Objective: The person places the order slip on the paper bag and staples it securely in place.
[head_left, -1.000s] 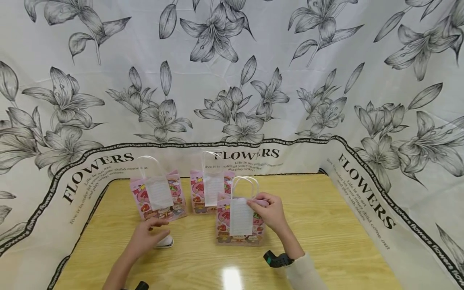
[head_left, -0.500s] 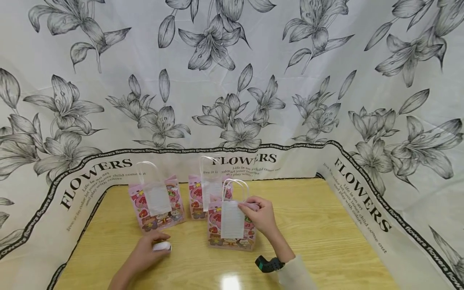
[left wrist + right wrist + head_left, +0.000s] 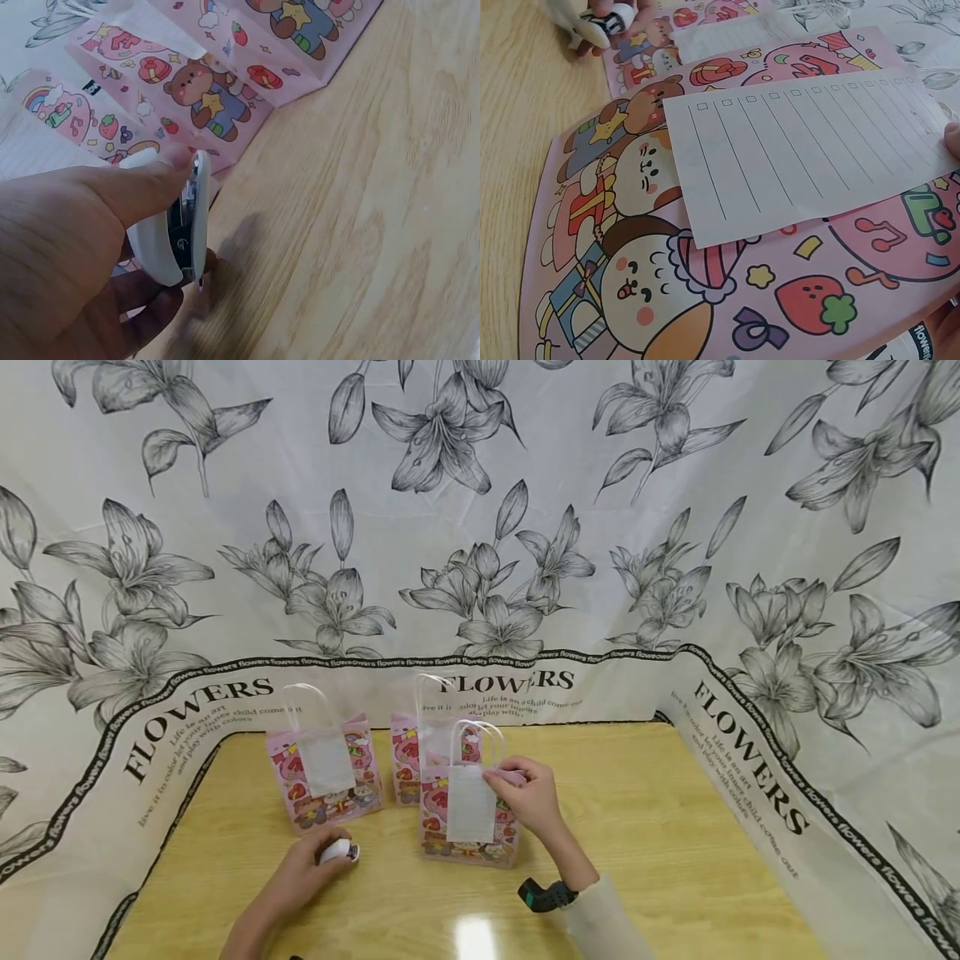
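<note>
My left hand [image 3: 300, 868] grips a small white stapler [image 3: 154, 244] above the wooden table, thumb along one side and fingers beneath. The stapler's jaws stand apart. To the right, my right hand [image 3: 534, 797] pinches the top edge of a pink cartoon gift bag [image 3: 435, 814] together with a lined paper slip [image 3: 471, 810]. This slip [image 3: 795, 142] lies against the bag's front, with a row of small checkboxes along its lines. White twisted handles [image 3: 480, 735] rise from the bag, which stands upright.
A second pink bag [image 3: 288, 772] with a slip on its front stands at left, behind my left hand. Another bag [image 3: 406, 760] is partly hidden behind the front one. Flower-printed cloth [image 3: 630, 693] walls the back and sides of the table [image 3: 637, 827].
My left hand has taken hold of the stapler and lifted it, its end now turned toward the bag. My right hand has shifted left with the front bag and slip.
</note>
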The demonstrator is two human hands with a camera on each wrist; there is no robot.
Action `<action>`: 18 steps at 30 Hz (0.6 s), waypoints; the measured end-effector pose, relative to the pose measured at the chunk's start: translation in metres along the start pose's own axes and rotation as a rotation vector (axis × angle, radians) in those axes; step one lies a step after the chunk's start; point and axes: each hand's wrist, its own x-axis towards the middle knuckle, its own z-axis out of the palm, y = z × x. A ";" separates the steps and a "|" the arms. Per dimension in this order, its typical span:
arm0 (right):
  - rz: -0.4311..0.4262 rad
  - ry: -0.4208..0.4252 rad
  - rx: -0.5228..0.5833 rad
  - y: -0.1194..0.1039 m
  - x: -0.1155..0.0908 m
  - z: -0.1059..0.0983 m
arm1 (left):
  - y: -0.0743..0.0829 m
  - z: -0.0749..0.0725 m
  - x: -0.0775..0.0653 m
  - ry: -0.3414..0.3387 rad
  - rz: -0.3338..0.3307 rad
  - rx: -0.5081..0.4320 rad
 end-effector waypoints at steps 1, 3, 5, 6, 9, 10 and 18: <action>0.002 0.000 -0.001 0.000 0.000 0.000 | 0.001 0.001 0.000 0.009 0.016 -0.013; -0.001 -0.008 -0.007 0.001 -0.003 0.001 | 0.001 0.005 -0.001 0.010 0.034 -0.044; -0.005 -0.020 -0.014 0.001 -0.003 0.000 | 0.003 0.008 0.001 0.015 0.029 -0.066; -0.007 -0.024 -0.015 0.002 -0.003 0.000 | 0.004 0.010 0.001 0.017 0.022 -0.079; -0.009 -0.025 -0.009 0.001 -0.004 0.000 | 0.010 0.015 0.005 0.034 -0.014 -0.093; -0.008 -0.021 -0.004 0.001 -0.004 0.000 | 0.013 0.017 0.006 0.047 -0.024 -0.089; -0.009 -0.027 -0.003 -0.001 0.001 0.000 | 0.053 0.027 0.011 0.035 -0.019 -0.139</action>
